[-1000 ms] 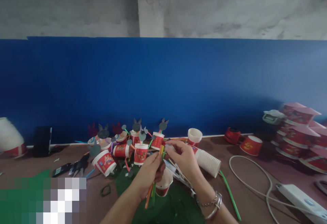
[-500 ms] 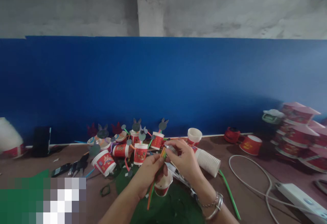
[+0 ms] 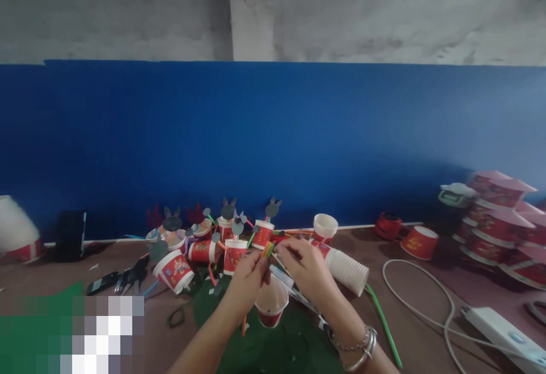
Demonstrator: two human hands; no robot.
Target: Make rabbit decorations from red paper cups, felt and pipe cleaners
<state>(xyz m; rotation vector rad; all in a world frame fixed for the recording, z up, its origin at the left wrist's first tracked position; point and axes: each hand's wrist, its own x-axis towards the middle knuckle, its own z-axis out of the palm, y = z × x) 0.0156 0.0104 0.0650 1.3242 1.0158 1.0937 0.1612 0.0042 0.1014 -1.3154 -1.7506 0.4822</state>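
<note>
My left hand [image 3: 247, 282] is closed around a bunch of coloured straws [image 3: 268, 249], whose tips stick up above my fingers and whose lower ends hang below my wrist. My right hand [image 3: 305, 267], with bracelets on the wrist, pinches at the top of the same straws. Both hands hover just above a small red paper cup [image 3: 270, 307] standing on a dark green sheet [image 3: 294, 348]. A group of red cups with straws and grey paper shapes [image 3: 222, 236] lies just beyond my hands.
A lying stack of white cups [image 3: 348, 271] and a long green straw [image 3: 384, 325] are to the right. A white cable [image 3: 420, 305] and power strip [image 3: 505, 334] lie far right, beside stacked red bowls [image 3: 499, 220]. Scissors and pliers [image 3: 123, 277] lie left. A blue wall panel stands behind.
My hands have shifted slightly up and left with the straws, uncovering the red cup below. My left hand has slid up the bunch, so less of the straws shows beneath it.
</note>
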